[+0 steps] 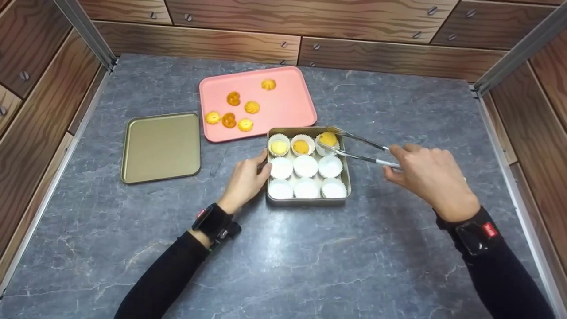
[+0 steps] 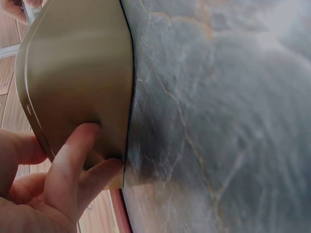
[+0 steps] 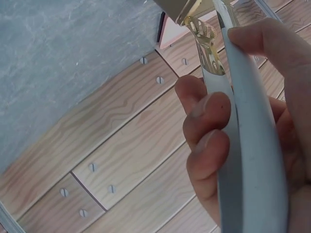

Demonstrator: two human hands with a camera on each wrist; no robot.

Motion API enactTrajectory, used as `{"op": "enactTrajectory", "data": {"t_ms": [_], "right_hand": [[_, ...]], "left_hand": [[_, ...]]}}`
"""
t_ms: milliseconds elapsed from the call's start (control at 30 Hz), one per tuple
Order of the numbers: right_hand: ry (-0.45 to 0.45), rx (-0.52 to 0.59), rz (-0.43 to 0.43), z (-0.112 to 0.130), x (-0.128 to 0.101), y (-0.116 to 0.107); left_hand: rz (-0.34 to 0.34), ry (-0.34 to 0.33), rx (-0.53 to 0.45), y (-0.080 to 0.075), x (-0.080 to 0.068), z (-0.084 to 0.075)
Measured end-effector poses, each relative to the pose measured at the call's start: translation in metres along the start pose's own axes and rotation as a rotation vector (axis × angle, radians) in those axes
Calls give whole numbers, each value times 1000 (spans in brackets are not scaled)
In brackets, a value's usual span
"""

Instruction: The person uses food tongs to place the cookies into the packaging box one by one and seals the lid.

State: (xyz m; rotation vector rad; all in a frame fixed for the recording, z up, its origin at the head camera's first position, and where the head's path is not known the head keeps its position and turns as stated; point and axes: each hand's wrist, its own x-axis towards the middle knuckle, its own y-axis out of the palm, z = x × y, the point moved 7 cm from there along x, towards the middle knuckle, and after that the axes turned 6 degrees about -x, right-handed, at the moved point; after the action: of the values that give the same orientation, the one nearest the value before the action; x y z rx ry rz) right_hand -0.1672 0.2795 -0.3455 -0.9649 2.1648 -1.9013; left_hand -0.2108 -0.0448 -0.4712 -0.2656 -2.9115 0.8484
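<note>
A square gold tin [image 1: 309, 200] on the grey counter holds several white paper cups; the back row of cups has cookies in it. My left hand [image 1: 245, 179] holds the tin's left wall [image 2: 82, 87], thumb and fingers pressed against it. My right hand [image 1: 432, 175] grips metal tongs [image 1: 361, 148] [image 3: 243, 126], whose tips are at the yellow cookie [image 1: 328, 138] in the back right cup. A pink tray [image 1: 283, 106] behind the tin carries several more cookies [image 1: 251, 106].
The tin's gold lid [image 1: 161, 147] lies flat to the left of the pink tray. Wood-grain panels [image 1: 310, 26] wall in the counter at the back and on both sides.
</note>
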Motion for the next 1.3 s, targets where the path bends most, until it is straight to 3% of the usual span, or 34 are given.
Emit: {"op": "enactTrajectory", "data": {"t_ms": [333,700,1033,1300], "right_hand": [[-58,-70,-64,6,6,-5],[-25,-23,-9,2,6,1],[38,193,22,-5,12,14],[181,371,162,-15,31,37]], "left_hand": [[-14,24,20,-1,1,-1],[-3,8,1,-2,2,1],[14,-12,-9,-1,2,2],[7,3,-6,0,0,0]]}}
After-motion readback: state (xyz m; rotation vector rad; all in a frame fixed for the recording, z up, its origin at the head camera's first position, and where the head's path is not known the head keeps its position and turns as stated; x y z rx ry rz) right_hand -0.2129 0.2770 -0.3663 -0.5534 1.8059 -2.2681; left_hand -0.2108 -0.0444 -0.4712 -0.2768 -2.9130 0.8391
